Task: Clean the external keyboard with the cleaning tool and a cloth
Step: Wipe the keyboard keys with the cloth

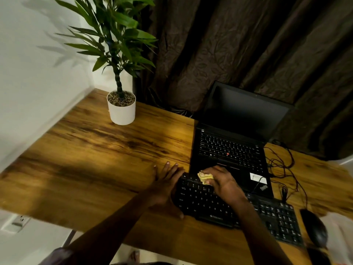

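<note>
I read this as the wiping step: the right hand (221,180) pinches a crumpled cloth (205,177) on the top-left keys of the external keyboard (206,205), which lies on the desk (95,169) just before the laptop (229,146). The left hand (164,186), fingers straight, braces its left end. Next I'd sweep rightward along the rows, pressing lightly

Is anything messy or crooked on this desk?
Yes, two things. The external keyboard sits slanted across the desk, with its far edge right up against the front of the laptop. To the right of the laptop, thin cables lie in a loose tangle. Nothing looks spilled or broken.
</note>
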`<state>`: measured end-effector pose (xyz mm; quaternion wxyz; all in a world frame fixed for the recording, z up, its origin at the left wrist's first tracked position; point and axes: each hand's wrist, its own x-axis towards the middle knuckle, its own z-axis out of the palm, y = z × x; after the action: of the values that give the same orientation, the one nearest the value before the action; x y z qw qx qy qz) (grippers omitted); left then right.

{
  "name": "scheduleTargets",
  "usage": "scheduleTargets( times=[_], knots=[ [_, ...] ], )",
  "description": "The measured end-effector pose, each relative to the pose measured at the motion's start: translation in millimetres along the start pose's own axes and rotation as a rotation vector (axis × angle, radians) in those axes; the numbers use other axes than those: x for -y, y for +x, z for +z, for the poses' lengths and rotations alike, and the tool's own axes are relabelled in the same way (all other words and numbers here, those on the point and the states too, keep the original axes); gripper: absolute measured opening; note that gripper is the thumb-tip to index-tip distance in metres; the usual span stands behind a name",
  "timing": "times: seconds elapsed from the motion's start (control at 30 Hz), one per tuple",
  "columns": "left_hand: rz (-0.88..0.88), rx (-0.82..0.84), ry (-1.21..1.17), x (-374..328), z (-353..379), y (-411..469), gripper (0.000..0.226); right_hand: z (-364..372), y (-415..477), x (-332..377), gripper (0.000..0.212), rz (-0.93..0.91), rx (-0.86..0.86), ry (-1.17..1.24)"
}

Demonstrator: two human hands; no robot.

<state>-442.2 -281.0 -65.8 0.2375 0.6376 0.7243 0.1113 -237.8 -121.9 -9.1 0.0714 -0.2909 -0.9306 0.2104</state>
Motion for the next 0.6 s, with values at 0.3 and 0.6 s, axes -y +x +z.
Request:
scheduleTargets(
  times=[0.3, 0.6],
  knots=[
    [-0.012, 0.034, -0.007, -4.1, -4.8, -1.3, 0.149, 13.1, 16.2, 29.2, 0.033, -0.056, -0.034, 0.185],
    [-0.016, -0.02, -0.015, -2.1, -0.6, 1.5, 0.148, -9.4, -1.6, -0.6, 0.034, 0.092, 0.047, 0.082]
  ],
)
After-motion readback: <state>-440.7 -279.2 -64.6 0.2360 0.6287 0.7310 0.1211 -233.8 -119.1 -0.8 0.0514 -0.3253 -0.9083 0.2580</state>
